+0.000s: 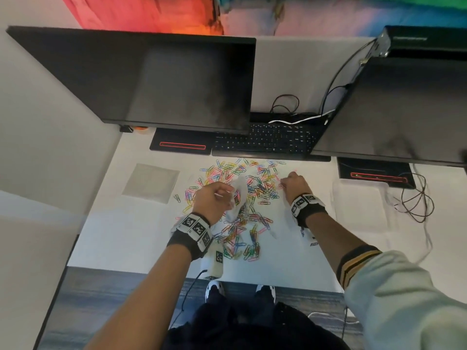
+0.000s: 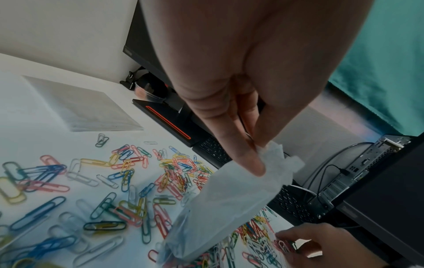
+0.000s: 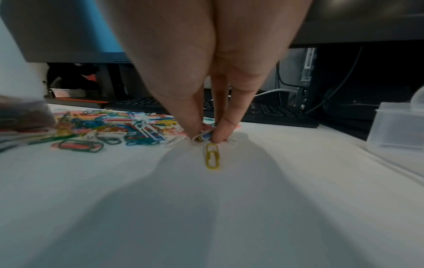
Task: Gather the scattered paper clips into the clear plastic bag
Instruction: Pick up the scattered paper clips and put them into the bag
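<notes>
Clear plastic hangs from our left hand [image 1: 211, 198]: we pinch the top edge of the bag [image 2: 227, 204] between thumb and fingertips, fingers pressed together, so it dangles over the middle of the pile. Holding it up by the rim probably keeps its mouth within reach and lets the clips already at its bottom weigh it straight.

Our right hand [image 1: 294, 184] works at the right edge of the paper clips [image 1: 240, 198]. Its fingertips [image 3: 220, 134] are drawn together on the desk, pinching a small bunch of clips, white and blue among them. A yellow clip [image 3: 212, 158] lies flat just in front of them, and we cannot tell whether it is caught in the pinch. We judge the grab is made close to the bag so that the carry is short. Most of the clips lie loose, so the task is far from done.

Beneath everything is a white desk [image 1: 141, 238], matte and plain. A keyboard [image 1: 267, 141] sits at the back under two dark monitors, a flat grey square [image 1: 151, 183] lies left of the pile, and cables [image 1: 414, 200] trail at the right. A colourful wall shows behind.
</notes>
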{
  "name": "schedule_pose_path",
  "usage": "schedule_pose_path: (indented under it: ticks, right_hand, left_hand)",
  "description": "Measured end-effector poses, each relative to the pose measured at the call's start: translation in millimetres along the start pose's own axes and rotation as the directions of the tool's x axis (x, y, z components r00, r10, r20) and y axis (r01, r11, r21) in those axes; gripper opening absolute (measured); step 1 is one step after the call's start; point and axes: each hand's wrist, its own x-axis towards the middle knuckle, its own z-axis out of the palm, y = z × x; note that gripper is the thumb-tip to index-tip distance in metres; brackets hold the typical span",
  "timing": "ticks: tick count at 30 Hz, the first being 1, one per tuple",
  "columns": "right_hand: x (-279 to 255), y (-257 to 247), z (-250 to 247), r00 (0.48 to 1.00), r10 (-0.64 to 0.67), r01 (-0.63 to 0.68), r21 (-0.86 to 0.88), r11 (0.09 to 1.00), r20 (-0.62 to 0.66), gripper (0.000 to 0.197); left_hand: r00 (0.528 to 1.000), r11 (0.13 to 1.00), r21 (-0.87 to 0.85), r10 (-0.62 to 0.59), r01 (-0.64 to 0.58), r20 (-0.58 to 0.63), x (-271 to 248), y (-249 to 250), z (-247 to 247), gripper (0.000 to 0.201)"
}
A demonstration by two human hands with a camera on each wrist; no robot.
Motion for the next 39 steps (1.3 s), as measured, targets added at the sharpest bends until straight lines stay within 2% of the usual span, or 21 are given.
schedule_pose_path:
  ticks: [4, 6, 8, 10, 12, 14, 17, 19, 20, 22, 24, 25, 27, 28, 31, 34, 36, 39]
  right_hand:
    - [-1.7, -0.2, -4.8, 0.999, 0.035, -0.036, 0.064, 0.997, 0.012, 0.025]
    - [-1.1, 6.8, -9.3, 0.990, 0.144, -0.140, 0.222, 0.965, -0.003, 0.022]
    - [-3.5, 15.6, -13.8, 0.960, 0.279, -0.249, 0.434, 0.866, -0.007, 0.019]
    - [-10.1, 21.5, -17.7, 0.919, 0.390, -0.329, 0.648, 0.687, 0.053, 0.016]
    - [-15.8, 22.3, -23.3, 0.899, 0.410, -0.350, 0.816, 0.460, 0.155, 0.012]
    - [-21.8, 14.7, -34.1, 0.901, 0.339, -0.343, 0.923, 0.175, 0.271, 0.012]
    - [-35.2, -12.0, -55.0, 0.924, 0.180, -0.305, 0.933, -0.190, 0.338, 0.021]
    - [-47.2, -35.1, -67.0, 0.925, 0.073, -0.330, 0.884, -0.332, 0.373, 0.025]
    - [-52.4, -46.6, -70.1, 0.922, 0.027, -0.353, 0.868, -0.350, 0.386, 0.025]
    - [-58.6, -68.2, -70.0, 0.921, -0.017, -0.375, 0.875, -0.305, 0.388, 0.024]
    - [-61.6, -87.6, -64.6, 0.933, 0.043, -0.346, 0.922, -0.172, 0.358, 0.025]
    - [-62.6, -95.4, -60.9, 0.947, 0.105, -0.304, 0.952, -0.025, 0.305, 0.022]
    - [-63.4, -106.1, -54.3, 0.972, 0.186, -0.206, 0.907, 0.367, 0.145, 0.012]
    - [-64.0, -110.1, -51.6, 0.975, 0.200, -0.187, 0.853, 0.487, 0.100, 0.012]
    - [-64.9, -117.2, -47.0, 0.977, 0.206, -0.173, 0.790, 0.588, 0.060, 0.019]
    - [-63.3, -116.8, -48.5, 0.990, 0.140, -0.093, 0.732, 0.674, -0.003, 0.018]
    - [-63.0, -115.4, -52.6, 0.996, 0.084, -0.079, 0.693, 0.717, 0.026, 0.016]
    - [-63.5, -113.6, -60.2, 0.994, -0.033, -0.038, 0.623, 0.781, 0.102, 0.022]
  left_hand:
    - [1.000, 0.999, 0.038, 0.016, -0.016, 0.000, 3.5, -4.1, 3.1, 0.021]
    - [1.000, 0.998, 0.052, 0.023, -0.023, 0.003, 4.4, -5.7, 3.9, 0.022]
    - [1.000, 0.998, 0.059, 0.024, -0.024, 0.007, 4.6, -6.3, 4.0, 0.023]
    - [1.000, 0.998, 0.065, 0.026, -0.026, 0.008, 4.0, -5.5, 3.8, 0.023]
    - [1.000, 0.997, 0.071, 0.028, -0.029, 0.013, 3.1, -2.8, 3.9, 0.021]
    - [1.000, 0.997, 0.075, 0.027, -0.028, 0.016, 3.1, -0.4, 4.6, 0.020]
    - [0.999, 0.995, 0.094, 0.031, -0.033, 0.023, 5.4, 2.4, 6.7, 0.020]
    - [0.999, 0.995, 0.093, 0.032, -0.035, 0.036, 6.9, 3.1, 8.9, 0.018]
    - [0.999, 0.995, 0.090, 0.031, -0.034, 0.039, 8.3, 2.8, 10.2, 0.017]
    - [0.999, 0.994, 0.100, 0.039, -0.042, 0.038, 11.2, 2.8, 13.7, 0.016]
    - [0.998, 0.990, 0.132, 0.046, -0.051, 0.043, 11.9, 4.0, 16.7, 0.014]
    - [0.998, 0.988, 0.146, 0.048, -0.054, 0.043, 11.7, 4.8, 17.7, 0.014]
    - [0.998, 0.985, 0.165, 0.047, -0.054, 0.048, 10.9, 5.2, 18.9, 0.016]
    - [0.998, 0.984, 0.170, 0.045, -0.053, 0.052, 10.7, 5.0, 19.5, 0.017]
    - [0.997, 0.978, 0.197, 0.059, -0.068, 0.055, 12.6, 3.0, 21.3, 0.022]
    - [0.996, 0.973, 0.218, 0.069, -0.080, 0.059, 14.0, 2.2, 21.2, 0.022]
    - [0.995, 0.970, 0.225, 0.078, -0.090, 0.065, 13.4, 2.8, 20.3, 0.023]
    - [0.995, 0.973, 0.212, 0.074, -0.086, 0.064, 12.7, 5.0, 18.8, 0.024]
